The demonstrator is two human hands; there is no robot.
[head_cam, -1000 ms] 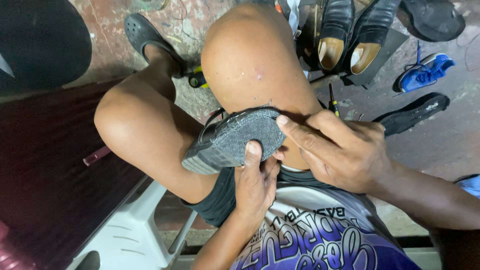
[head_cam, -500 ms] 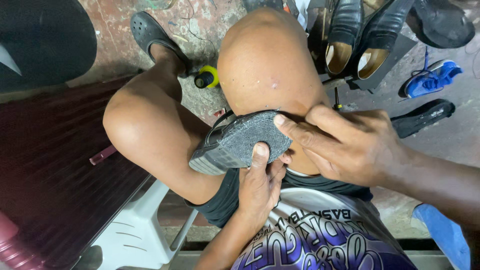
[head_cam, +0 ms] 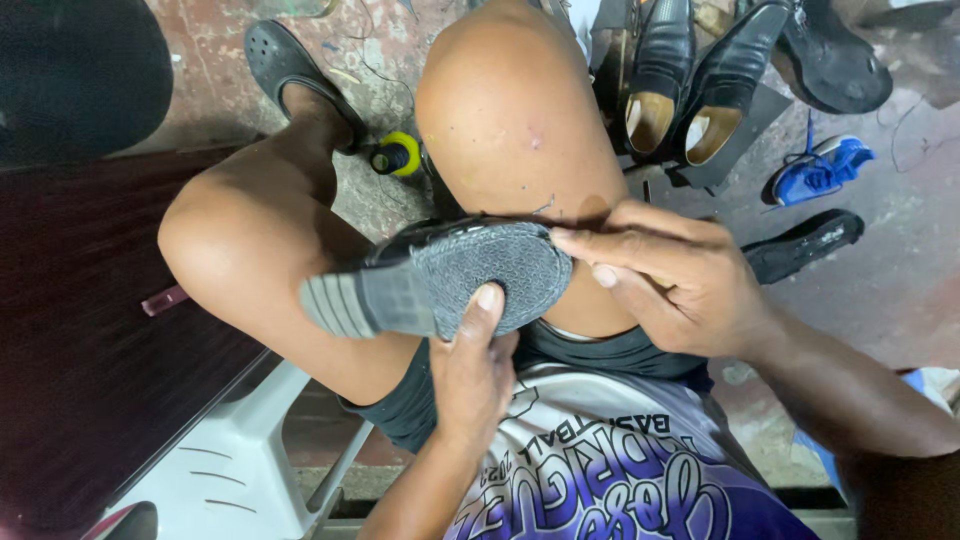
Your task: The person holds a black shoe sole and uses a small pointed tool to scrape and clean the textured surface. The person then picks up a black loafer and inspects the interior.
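Left hand [head_cam: 470, 375] grips grey textured-sole shoe [head_cam: 440, 278] from below, thumb on rubber tread. Right hand [head_cam: 670, 275], fingers curled, pinches toe edge; grip partly hidden, prob. closed.

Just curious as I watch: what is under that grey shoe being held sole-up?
The shoe rests across the person's bare thighs, left hand gripping from below, right hand at its toe edge. The shoe's upper and whatever lies beneath it are covered.

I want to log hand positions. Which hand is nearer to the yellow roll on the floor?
Left. The left hand holds the shoe from below, almost under the yellow roll. The right hand grips the shoe's toe end, farther to the side.
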